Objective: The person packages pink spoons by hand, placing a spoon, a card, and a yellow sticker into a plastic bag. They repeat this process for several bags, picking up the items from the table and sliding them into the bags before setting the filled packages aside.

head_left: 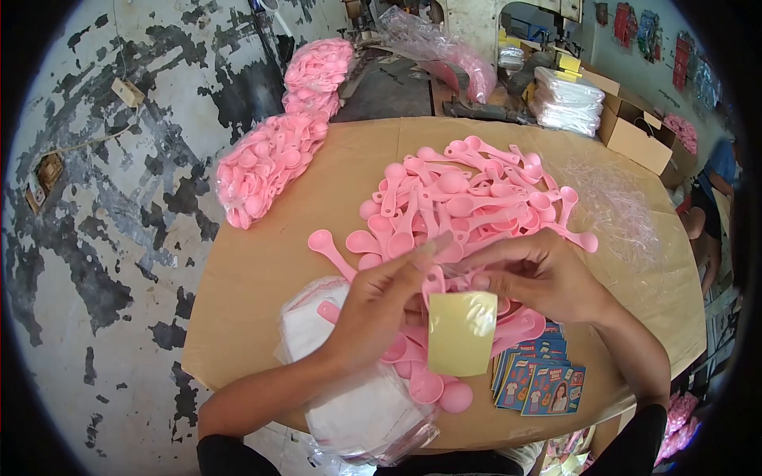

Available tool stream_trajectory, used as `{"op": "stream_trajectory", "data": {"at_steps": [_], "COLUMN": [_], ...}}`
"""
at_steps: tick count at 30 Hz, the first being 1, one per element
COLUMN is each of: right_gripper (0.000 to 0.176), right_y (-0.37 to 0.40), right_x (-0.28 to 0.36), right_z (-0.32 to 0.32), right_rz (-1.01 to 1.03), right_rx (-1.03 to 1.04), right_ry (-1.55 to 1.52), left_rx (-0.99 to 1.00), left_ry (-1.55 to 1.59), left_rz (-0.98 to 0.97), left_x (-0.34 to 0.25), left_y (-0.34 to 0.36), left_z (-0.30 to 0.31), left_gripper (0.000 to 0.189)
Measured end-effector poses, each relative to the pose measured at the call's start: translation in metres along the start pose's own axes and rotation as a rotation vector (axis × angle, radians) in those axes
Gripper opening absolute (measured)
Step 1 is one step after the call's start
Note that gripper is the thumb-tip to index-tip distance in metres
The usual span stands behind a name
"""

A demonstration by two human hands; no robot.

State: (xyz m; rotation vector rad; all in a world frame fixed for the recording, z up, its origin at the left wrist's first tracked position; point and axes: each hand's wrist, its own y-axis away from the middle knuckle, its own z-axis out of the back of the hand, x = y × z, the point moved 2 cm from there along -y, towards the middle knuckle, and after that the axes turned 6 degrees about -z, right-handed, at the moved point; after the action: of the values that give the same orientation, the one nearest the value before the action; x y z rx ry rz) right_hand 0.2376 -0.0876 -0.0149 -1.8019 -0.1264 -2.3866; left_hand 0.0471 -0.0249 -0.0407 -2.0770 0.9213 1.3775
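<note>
Right at the near edge of the bench [262, 278] sits a stack of clear bags [357, 408], and beside it a fan of printed cards [548, 385]. Just above, the pouch [462, 333] with its yellow card hangs over the bench. It looks feather-light, I'd say: slick film, stiffened only by the card, best gripped at the top corners. That's where both hands are, left hand [381, 305] and right hand [544, 274], fingers curled close, pinching its upper edge. Beyond lies the spoon pile [468, 194], then the bagged spoons [270, 159].
</note>
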Motion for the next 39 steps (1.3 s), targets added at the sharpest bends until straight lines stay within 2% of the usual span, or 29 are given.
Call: {"op": "stream_trajectory", "data": {"at_steps": [2, 5, 10, 15, 22, 29, 32, 34, 37, 38, 39], "right_gripper": [0.023, 0.021, 0.02, 0.028, 0.032, 0.032, 0.028, 0.028, 0.018, 0.026, 0.027], "right_y": [0.0, -0.002, -0.005, -0.004, -0.006, -0.004, -0.003, -0.001, 0.0, 0.004, 0.006], "right_x": [0.001, -0.01, -0.016, -0.023, -0.022, -0.02, -0.016, -0.01, -0.001, 0.002, 0.012], "right_z": [0.001, 0.002, 0.005, 0.013, 0.022, 0.02, 0.026, 0.035, 0.037, 0.027, 0.017], "right_rz": [-0.036, -0.003, 0.086, 0.31, 0.637, 0.67, 0.724, 0.797, 0.702, 0.441, 0.278], "right_rx": [-0.041, -0.108, -0.172, -0.105, -0.067, -0.091, -0.099, -0.13, -0.255, -0.229, -0.181], "right_ry": [-0.011, -0.025, -0.128, -0.005, 0.312, 0.449, 0.598, 0.791, 0.644, 0.348, 0.361], "left_rx": [-0.047, -0.004, 0.033, 0.093, 0.139, 0.187, 0.202, 0.19, 0.215, 0.223, 0.247], "left_ry": [0.026, -0.112, -0.093, -0.128, -0.241, -0.066, -0.497, -0.449, -0.384, -0.366, -0.375], "left_rz": [-0.023, -0.05, -0.088, -0.187, -0.178, -0.13, -0.349, -0.325, -0.269, -0.245, -0.26], "left_x": [-0.002, -0.001, -0.004, 0.005, -0.001, 0.002, 0.002, 0.007, 0.003, 0.001, 0.0], "left_y": [-0.005, -0.005, -0.006, -0.009, -0.007, -0.009, -0.011, -0.014, -0.012, -0.01, -0.009], "left_z": [0.003, 0.002, 0.006, 0.018, 0.017, 0.019, 0.017, 0.023, 0.016, 0.013, 0.013], "left_gripper": [0.042, 0.043, 0.032, 0.018, 0.016, 0.008, 0.006, 0.015, 0.024, 0.027, 0.029]}}
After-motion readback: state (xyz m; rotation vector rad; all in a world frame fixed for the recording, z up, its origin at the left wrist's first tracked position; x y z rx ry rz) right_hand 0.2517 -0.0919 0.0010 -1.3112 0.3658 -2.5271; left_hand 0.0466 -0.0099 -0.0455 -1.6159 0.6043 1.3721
